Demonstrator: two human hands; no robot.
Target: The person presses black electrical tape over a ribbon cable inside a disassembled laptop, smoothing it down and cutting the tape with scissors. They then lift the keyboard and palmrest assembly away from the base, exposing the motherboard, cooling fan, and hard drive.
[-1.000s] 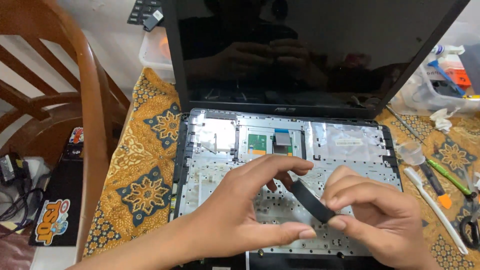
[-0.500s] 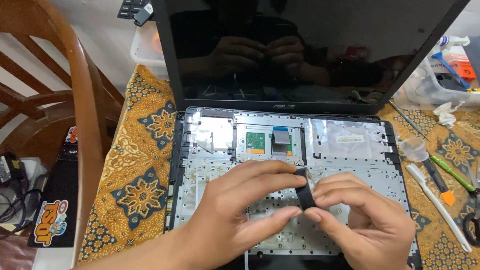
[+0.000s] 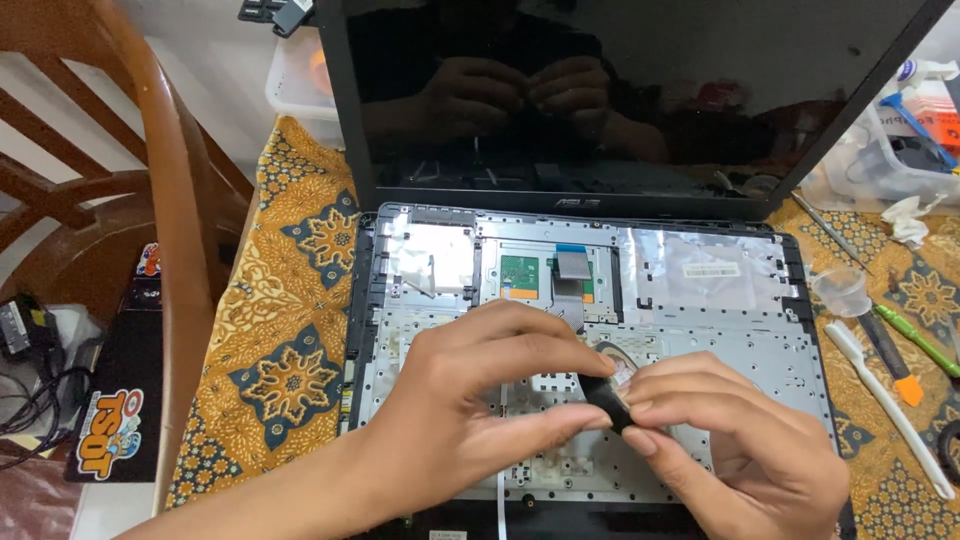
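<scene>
Both hands were down over the opened laptop base [image 3: 700, 290], and between them sat a small black strip [image 3: 606, 400], pinched from both sides. The left hand [image 3: 470, 410] came in from the lower left, its fingers [image 3: 545, 352] curled over the top and its thumb pressed up from beneath, closed on the strip's near end. The right hand [image 3: 740, 450] met it from the lower right, fingertips [image 3: 645, 382] bunched tight against the same strip, thumb tucked under. So both sets of fingers were nearly closed, with only the dark strip between them; how much of it ran on inside the right hand could not be told.

The strip hung just above the bare metal plate of the base, right of centre, a little below the green circuit board [image 3: 520, 272] and the flat grey ribbon cable [image 3: 572, 264]. Behind stood the dark laptop screen [image 3: 640, 90], upright, mirroring the two hands.

The laptop lay on a patterned orange and blue cloth [image 3: 290, 330] over the bench. Off to the right lay a white plastic pry tool [image 3: 885, 405], a green-handled tool [image 3: 915, 340], an orange-tipped tool [image 3: 890, 355] and a small clear cup [image 3: 840, 290]. To the left was a wooden chair [image 3: 150, 200].
</scene>
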